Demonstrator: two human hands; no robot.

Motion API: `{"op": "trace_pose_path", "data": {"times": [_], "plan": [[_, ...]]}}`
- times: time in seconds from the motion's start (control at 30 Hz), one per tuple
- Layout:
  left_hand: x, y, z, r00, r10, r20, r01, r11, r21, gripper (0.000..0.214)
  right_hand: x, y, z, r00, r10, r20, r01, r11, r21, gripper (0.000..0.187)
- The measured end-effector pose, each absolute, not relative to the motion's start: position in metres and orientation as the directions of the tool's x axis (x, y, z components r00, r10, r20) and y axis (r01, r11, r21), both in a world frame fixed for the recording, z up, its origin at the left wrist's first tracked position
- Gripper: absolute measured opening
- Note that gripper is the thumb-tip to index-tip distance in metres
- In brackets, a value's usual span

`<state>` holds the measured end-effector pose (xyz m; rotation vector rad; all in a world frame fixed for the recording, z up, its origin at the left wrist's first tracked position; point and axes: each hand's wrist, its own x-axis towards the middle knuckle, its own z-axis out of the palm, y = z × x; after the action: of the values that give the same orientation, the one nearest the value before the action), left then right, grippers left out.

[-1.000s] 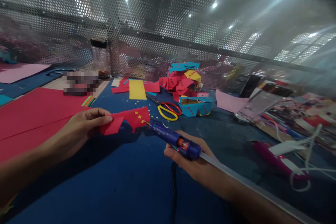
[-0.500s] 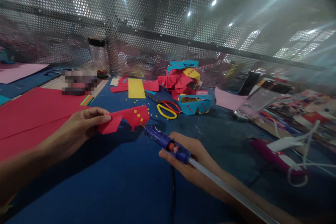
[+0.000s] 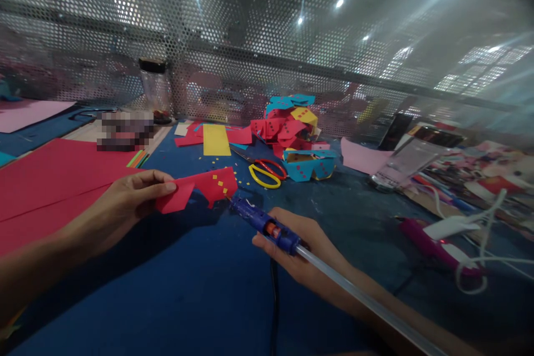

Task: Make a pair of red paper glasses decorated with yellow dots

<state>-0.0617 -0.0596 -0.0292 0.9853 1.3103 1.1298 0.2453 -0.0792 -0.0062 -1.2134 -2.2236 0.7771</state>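
Observation:
Between its thumb and fingers, my left hand (image 3: 139, 194) pinches the left end of red paper glasses (image 3: 208, 181). Several small yellow squares sit in a slanting row on their right part. My right hand (image 3: 298, 242) is wrapped round a blue glue gun (image 3: 254, 217), a long clear glue stick (image 3: 334, 275) running out of its back. The gun's nozzle points at the right lens part, close to the lowest yellow square; I cannot tell whether it touches. Tiny yellow squares (image 3: 236, 174) lie scattered on the blue table behind the glasses.
Scissors (image 3: 267, 175) with red and yellow handles lie beyond the glasses, near a yellow paper sheet (image 3: 217, 140). Blue paper glasses (image 3: 311, 167) stand before a colourful pile (image 3: 287, 125). Large red sheets (image 3: 54, 178) lie left; a magenta tool (image 3: 434, 245) with white cable lies right.
The glue gun has tilted very slightly, its back end shifting a little up and left. The red glasses and my left hand have stayed in place.

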Motion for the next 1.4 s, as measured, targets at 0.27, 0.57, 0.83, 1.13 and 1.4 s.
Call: {"op": "trace_pose_path", "data": {"times": [0.27,0.57,0.83,1.13,1.4], "plan": [[-0.0618,-0.0627,-0.0267,-0.044,0.974,-0.224,-0.054,0.222,0.974,0.028,0.2449,-0.078,-0.0067,-0.484,0.862,0.153,0.605,0.456,-0.653,0.029],[-0.0602,-0.0613,-0.0265,-0.05,0.975,-0.218,-0.053,0.216,0.975,0.027,0.2454,-0.0769,-0.0091,-0.478,0.862,0.17,0.611,0.466,-0.64,0.03],[-0.0594,-0.063,-0.0249,-0.068,0.977,-0.203,-0.055,0.2,0.978,0.027,0.2456,-0.0765,-0.0098,-0.472,0.866,0.167,0.621,0.461,-0.635,0.03],[-0.0602,-0.0627,-0.0249,-0.063,0.98,-0.19,-0.04,0.188,0.981,0.023,0.2447,-0.0791,-0.0054,-0.473,0.862,0.181,0.592,0.464,-0.659,0.03],[-0.0592,-0.0623,-0.0271,-0.061,0.978,-0.201,-0.041,0.199,0.979,0.026,0.2437,-0.0808,-0.003,-0.462,0.871,0.166,0.581,0.439,-0.686,0.028]]}}
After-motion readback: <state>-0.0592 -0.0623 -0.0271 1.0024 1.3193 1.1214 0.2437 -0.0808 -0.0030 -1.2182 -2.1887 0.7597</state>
